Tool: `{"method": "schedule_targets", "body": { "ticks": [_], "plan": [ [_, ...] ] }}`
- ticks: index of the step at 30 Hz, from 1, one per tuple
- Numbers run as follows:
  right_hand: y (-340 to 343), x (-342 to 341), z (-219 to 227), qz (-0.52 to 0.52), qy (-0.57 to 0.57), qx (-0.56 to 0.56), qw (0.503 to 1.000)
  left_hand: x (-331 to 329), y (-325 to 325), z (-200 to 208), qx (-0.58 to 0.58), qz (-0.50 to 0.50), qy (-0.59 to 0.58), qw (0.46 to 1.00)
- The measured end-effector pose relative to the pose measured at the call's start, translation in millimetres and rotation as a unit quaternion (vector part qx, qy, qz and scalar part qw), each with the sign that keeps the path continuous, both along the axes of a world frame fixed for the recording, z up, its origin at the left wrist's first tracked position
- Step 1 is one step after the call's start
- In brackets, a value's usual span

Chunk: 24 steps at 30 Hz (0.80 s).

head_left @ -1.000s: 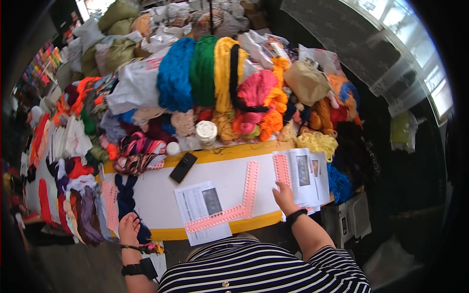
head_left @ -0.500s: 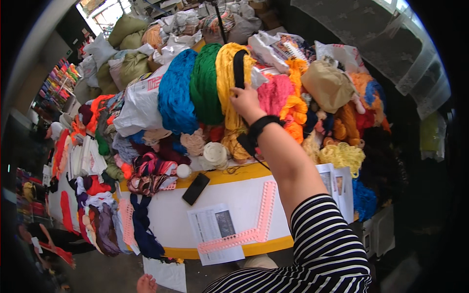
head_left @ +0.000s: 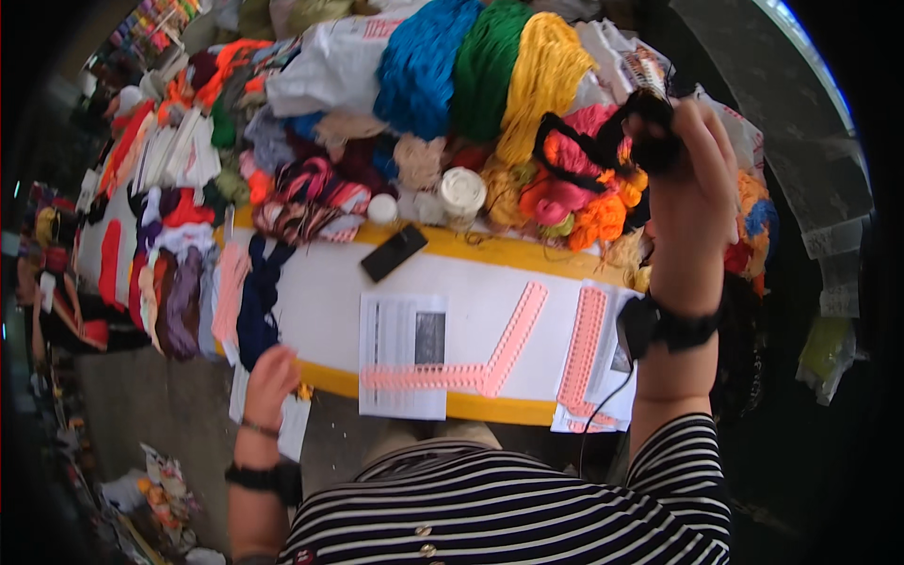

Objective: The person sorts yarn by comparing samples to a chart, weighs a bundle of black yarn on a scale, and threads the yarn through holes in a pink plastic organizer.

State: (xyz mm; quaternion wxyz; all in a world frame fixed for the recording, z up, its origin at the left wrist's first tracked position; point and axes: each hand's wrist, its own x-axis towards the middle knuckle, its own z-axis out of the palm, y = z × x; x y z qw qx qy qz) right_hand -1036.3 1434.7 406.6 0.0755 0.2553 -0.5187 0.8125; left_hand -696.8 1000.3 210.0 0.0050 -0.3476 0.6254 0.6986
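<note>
My right hand point(head_left: 704, 155) is raised over the right part of the yarn heap, closed on a black yarn skein point(head_left: 652, 141). A loop of that skein trails left across pink yarn point(head_left: 591, 122) and orange yarn point(head_left: 603, 218). Just left of it lie large yellow point(head_left: 544, 80), green point(head_left: 492, 71) and blue point(head_left: 424, 71) yarn hanks. My left hand point(head_left: 271, 381) hovers by the table's front edge, its fingers loosely apart and nothing seen in them. Beside it a navy yarn hank point(head_left: 259, 306) hangs over the edge.
On the white table point(head_left: 320, 306) with yellow edges lie pink perforated strips point(head_left: 513, 339), printed sheets point(head_left: 400, 325) and a black phone point(head_left: 394, 252). A white spool point(head_left: 461, 193) stands at the back. More yarn piles up at left point(head_left: 184, 301). A cable point(head_left: 603, 405) hangs from my right wristband.
My right hand has lifted the black skein off the yellow hank and carried it right. My left hand has risen to the table edge. The view has tilted downward.
</note>
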Motion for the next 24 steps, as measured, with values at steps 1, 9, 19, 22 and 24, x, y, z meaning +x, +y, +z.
{"method": "schedule_targets", "body": {
  "ticks": [1, 9, 19, 22, 24],
  "plan": [
    [-7.2, 36.4, 7.5, 0.039, -0.038, -0.012, 0.998, -31.3, 20.5, 1.0, -0.040, -0.057, 0.005, 0.998],
    [0.4, 184.5, -12.1, 0.386, -0.150, -0.086, 0.906, -105.4, 196.6, 21.0, -0.133, -0.591, 0.292, 0.740],
    [40.8, 302.9, -45.5, -0.129, -0.106, 0.537, 0.827, -40.3, 194.4, 7.7, 0.208, -0.655, 0.056, 0.724],
    [-18.3, 331.2, -58.2, 0.113, -0.098, 0.489, 0.859, -31.5, 185.3, 31.4, 0.180, -0.702, 0.082, 0.684],
    [-41.7, 342.3, -75.7, 0.211, -0.163, 0.481, 0.835, -20.4, 177.7, 31.8, 0.155, -0.726, 0.100, 0.663]
  ]
}}
